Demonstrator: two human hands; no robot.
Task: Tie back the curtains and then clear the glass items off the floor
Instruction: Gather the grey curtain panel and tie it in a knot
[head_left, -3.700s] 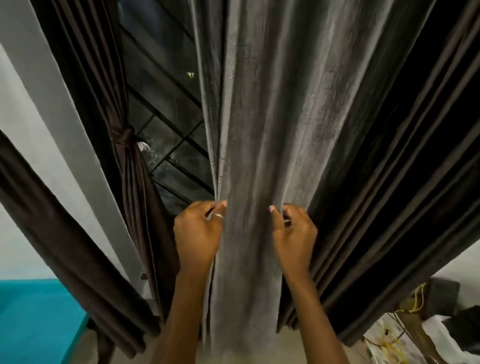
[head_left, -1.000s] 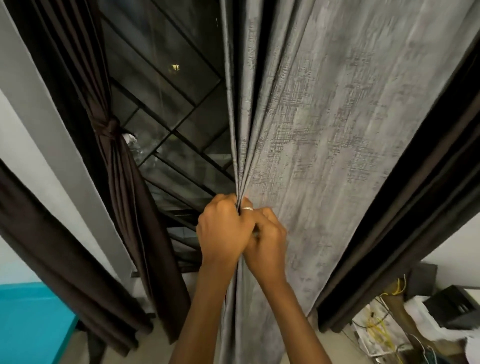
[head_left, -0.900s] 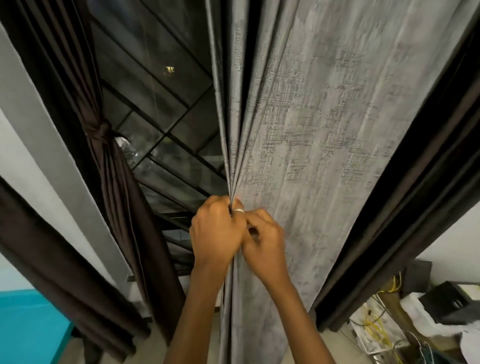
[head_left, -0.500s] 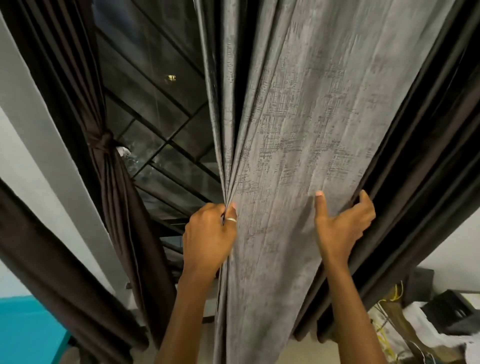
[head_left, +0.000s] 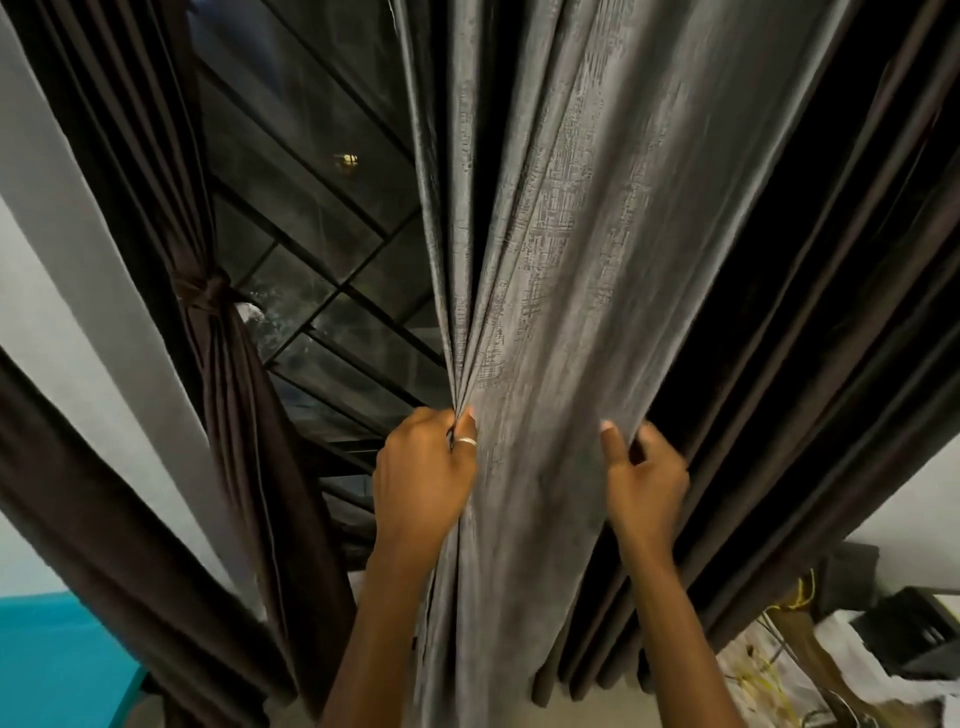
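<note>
Both hands have hold of the grey curtain (head_left: 571, 260). Left hand (head_left: 423, 483) is clenched round the gathered pleats at its window-side edge, w/ a silver ring (head_left: 466, 441) on 1 finger. Right hand (head_left: 644, 483) pinches a fold further right, thumb on the front of the cloth, other fingers tucked behind.

Between the 2 hands the cloth hangs fairly flat; above the left fist the pleats fan out upward. Just behind it on the right, a loose brown curtain (head_left: 831, 364) hangs in deep folds. Over on the left, a tied brown curtain (head_left: 244, 441) is cinched by a knot (head_left: 202, 296) beside the white wall (head_left: 78, 270). A dark window (head_left: 322, 208) w/ a black grille shows between the 2.

Bottom left, a teal surface (head_left: 52, 665). Bottom right, clutter w/ yellow wires (head_left: 753, 675), prob. cables, too blurry to be sure.
</note>
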